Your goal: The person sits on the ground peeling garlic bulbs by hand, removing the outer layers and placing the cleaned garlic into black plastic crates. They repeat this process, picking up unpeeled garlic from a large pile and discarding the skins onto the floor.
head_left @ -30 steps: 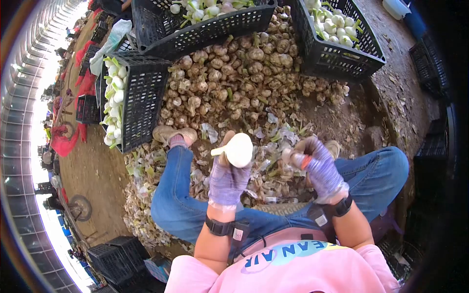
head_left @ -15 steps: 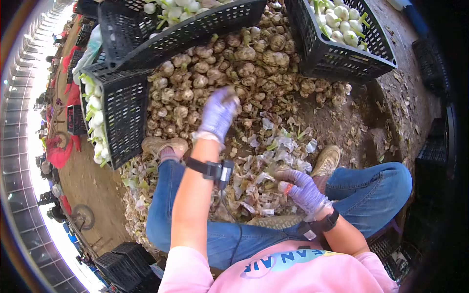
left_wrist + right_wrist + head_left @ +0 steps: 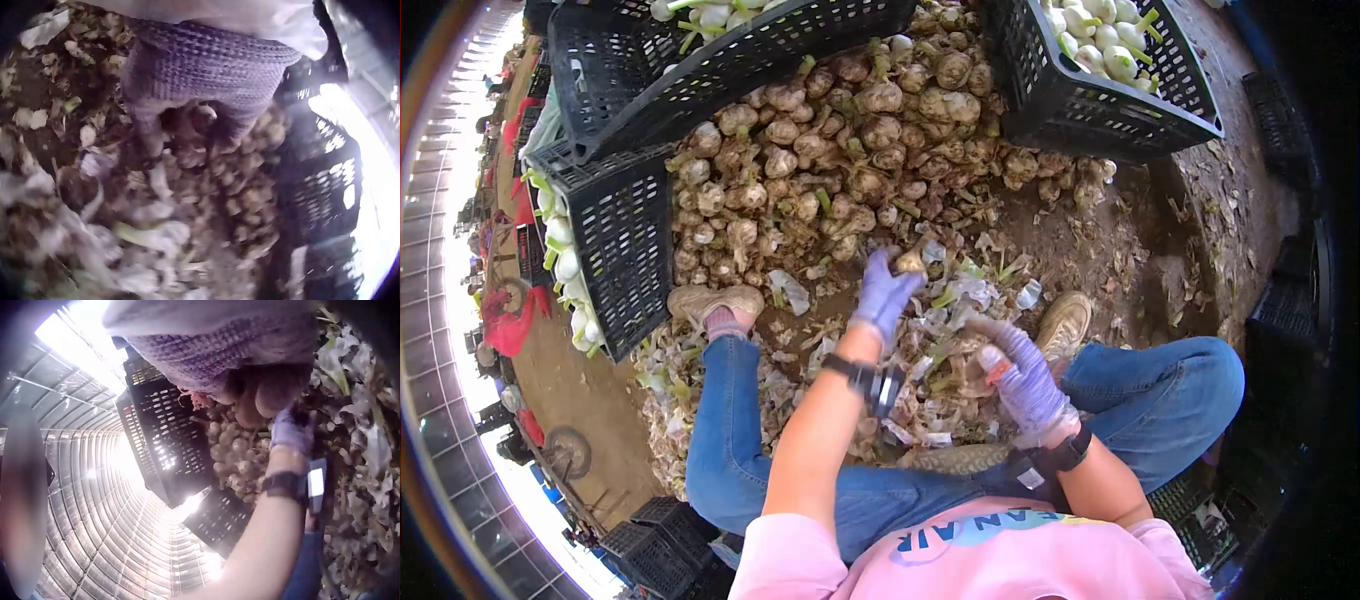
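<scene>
My left hand [image 3: 887,300], in a purple knit glove with bare fingertips, grips a brown-skinned garlic bulb [image 3: 910,263] at the near edge of the heap of unpeeled garlic [image 3: 840,150]. In the left wrist view, the fingers curl downward around the bulb [image 3: 203,115], which they partly hide. My right hand [image 3: 1028,380], gloved alike with an orange band [image 3: 998,372] at the thumb, hovers over the litter of peelings [image 3: 940,350] near the right shin. Its fingers are loosely bent, and nothing shows between them; the right wrist view shows the bare fingertips [image 3: 265,400].
Black crates with peeled white bulbs stand at the left [image 3: 625,260], back [image 3: 740,65] and right [image 3: 1115,110] of the heap. The bent legs in jeans [image 3: 735,420] frame the peelings, with shoes [image 3: 1065,325] close by. More crates [image 3: 660,540] stand at the lower left.
The peeled white bulb has left my left hand. That hand reached out over the heap and has come back nearer with a brown bulb. My right hand has lowered slightly toward the peelings.
</scene>
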